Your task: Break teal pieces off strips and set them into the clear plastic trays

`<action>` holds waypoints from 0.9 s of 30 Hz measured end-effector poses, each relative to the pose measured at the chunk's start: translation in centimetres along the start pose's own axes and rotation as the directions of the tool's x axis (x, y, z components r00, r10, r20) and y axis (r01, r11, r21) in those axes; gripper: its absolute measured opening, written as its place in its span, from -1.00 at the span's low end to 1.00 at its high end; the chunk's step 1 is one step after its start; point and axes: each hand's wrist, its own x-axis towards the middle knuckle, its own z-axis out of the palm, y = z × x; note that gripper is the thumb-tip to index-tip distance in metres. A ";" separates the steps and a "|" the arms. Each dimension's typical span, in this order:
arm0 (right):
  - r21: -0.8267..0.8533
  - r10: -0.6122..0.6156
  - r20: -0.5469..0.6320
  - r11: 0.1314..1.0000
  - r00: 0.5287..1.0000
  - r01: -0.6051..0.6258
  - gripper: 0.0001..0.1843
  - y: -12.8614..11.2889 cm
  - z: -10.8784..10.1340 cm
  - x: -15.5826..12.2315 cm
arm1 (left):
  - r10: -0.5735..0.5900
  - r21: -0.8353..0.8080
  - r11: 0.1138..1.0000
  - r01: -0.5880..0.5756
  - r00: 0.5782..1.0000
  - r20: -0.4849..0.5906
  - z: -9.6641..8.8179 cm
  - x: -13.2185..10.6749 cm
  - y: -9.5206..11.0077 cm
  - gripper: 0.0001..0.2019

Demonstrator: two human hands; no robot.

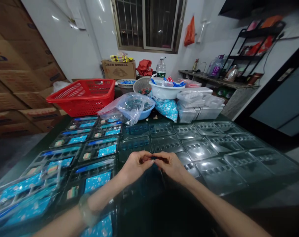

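My left hand (136,166) and my right hand (170,165) meet above the dark table, their fingertips pinching a small dark piece (153,158). Most of that piece is hidden by my fingers, so I cannot tell its exact form. Just left of my left hand lie black trays with blue cards and blue strips (97,168). Clear plastic blister trays (200,148) spread out beyond and to the right of my right hand. A pale bangle (87,210) circles my left wrist.
Beyond the trays are a clear bag over a blue bowl (126,107), a bag of blue pieces (167,109), and a white bowl (165,90). Clear plastic boxes (196,110) stand to the right, a red basket (81,97) to the left. Stacked cartons (23,75) line the left wall.
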 end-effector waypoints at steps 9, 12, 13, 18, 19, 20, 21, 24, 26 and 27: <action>0.198 0.120 -0.108 0.975 0.987 -0.097 -0.71 -0.7 2.4 -0.3 | -0.215 -0.489 0.860 0.143 0.972 -0.093 0.4 0.1 0.3 -0.95; 0.161 0.053 -0.192 0.987 0.980 -0.022 -0.75 -1.0 2.7 -0.5 | -0.294 -0.677 0.703 0.216 0.956 -0.001 0.5 0.5 0.2 -0.90; 0.149 0.022 -0.207 0.989 0.978 0.009 -0.76 -1.1 2.7 -0.6 | -0.289 -0.703 0.675 0.223 0.957 0.026 0.4 0.6 0.2 -0.89; 0.041 -0.139 -0.270 0.987 0.953 0.156 -0.76 -1.1 2.4 -1.2 | -0.239 -0.808 0.540 0.237 0.963 0.123 0.5 0.8 0.3 -0.86; 0.007 -0.171 -0.293 0.984 0.941 0.181 -0.79 -1.1 2.4 -1.3 | -0.234 -0.817 0.526 0.236 0.964 0.128 0.6 0.8 0.4 -0.85; -0.027 -0.201 -0.313 0.979 0.928 0.203 -0.81 -1.1 2.4 -1.3 | -0.231 -0.824 0.516 0.235 0.964 0.130 0.6 0.8 0.4 -0.83; -0.056 -0.228 -0.324 0.974 0.918 0.221 -0.83 -1.1 2.4 -1.3 | -0.230 -0.829 0.510 0.231 0.965 0.127 0.7 0.9 0.4 -0.80; -0.097 -0.283 -0.340 0.959 0.897 0.266 -0.84 -1.3 2.5 -1.4 | -0.228 -0.843 0.496 0.209 0.968 0.106 0.8 0.9 0.6 -0.76; -0.096 -0.300 -0.350 0.954 0.887 0.285 -0.83 -1.6 2.4 -1.4 | -0.232 -0.859 0.471 0.203 0.967 0.101 0.7 0.8 0.7 -0.80; -0.097 -0.310 -0.354 0.950 0.882 0.295 -0.83 -1.7 2.4 -1.4 | -0.233 -0.867 0.456 0.202 0.967 0.103 0.6 0.7 0.8 -0.83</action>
